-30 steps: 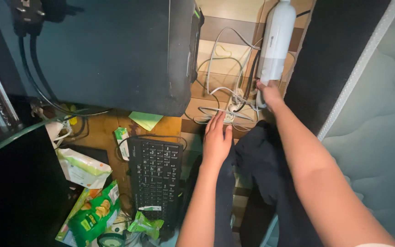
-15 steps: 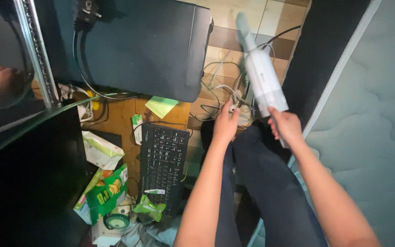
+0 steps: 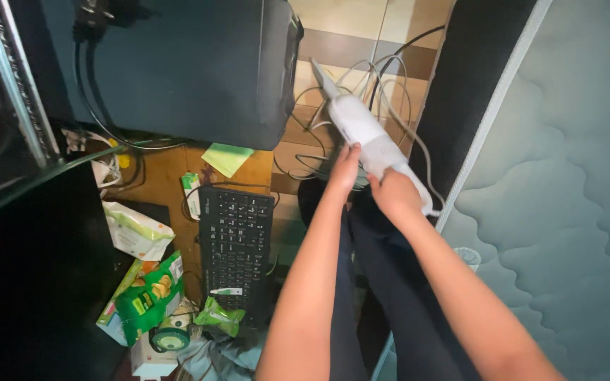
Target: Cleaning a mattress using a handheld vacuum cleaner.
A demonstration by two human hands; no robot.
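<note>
White handheld vacuum (image 3: pixel 363 134), right hand (image 3: pixel 393 195) gripping, left hand (image 3: pixel 344 169) touching

- The handheld vacuum (image 3: pixel 365 135) is plain white, matched by the pale grey-white cables (image 3: pixel 383 77) at twelve o'clock from it.
- At nine o'clock, the keyboard (image 3: pixel 234 243) is black with white key legends.
- The computer tower (image 3: pixel 192 67) is black.
- A sticky note (image 3: pixel 226 158) is light green.
- The snack bag (image 3: pixel 148 300) is bright green with yellow.
- The mattress (image 3: pixel 566 190), at three o'clock, is grey-teal with a quilted wavy pattern.
- The floor tiles (image 3: pixel 351 28) alternate cream and brown.
</note>
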